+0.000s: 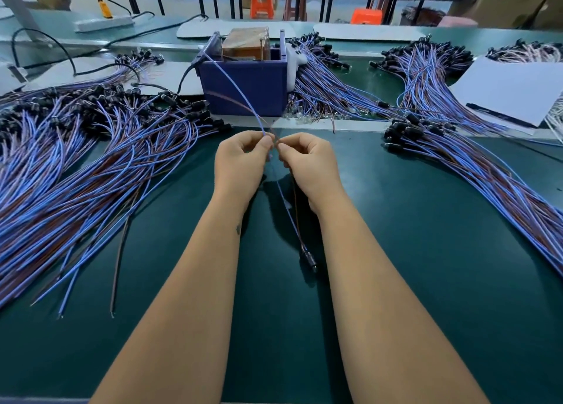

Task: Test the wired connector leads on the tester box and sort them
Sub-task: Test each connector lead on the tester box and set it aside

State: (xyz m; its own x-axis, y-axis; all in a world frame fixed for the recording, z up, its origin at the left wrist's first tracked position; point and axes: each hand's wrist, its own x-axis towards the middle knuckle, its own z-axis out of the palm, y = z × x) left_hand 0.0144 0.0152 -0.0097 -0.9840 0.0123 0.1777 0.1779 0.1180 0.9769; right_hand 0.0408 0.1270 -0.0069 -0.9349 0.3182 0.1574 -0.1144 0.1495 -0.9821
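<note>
The blue tester box (246, 88) stands at the back middle of the green mat, with a blue wire and a brown wire (234, 91) running from it toward me. My left hand (240, 161) pinches the ends of those tester wires. My right hand (307, 162) pinches the wire ends of one connector lead (292, 217). Both hands meet fingertip to fingertip in front of the box. The lead hangs down between my forearms, its black connector (309, 262) lying on the mat.
A big pile of blue and brown leads (91, 166) fans across the left. More lead piles lie at the right (475, 159) and behind the box (329, 83). White paper sheets (515, 92) sit at the far right. Power cables run behind.
</note>
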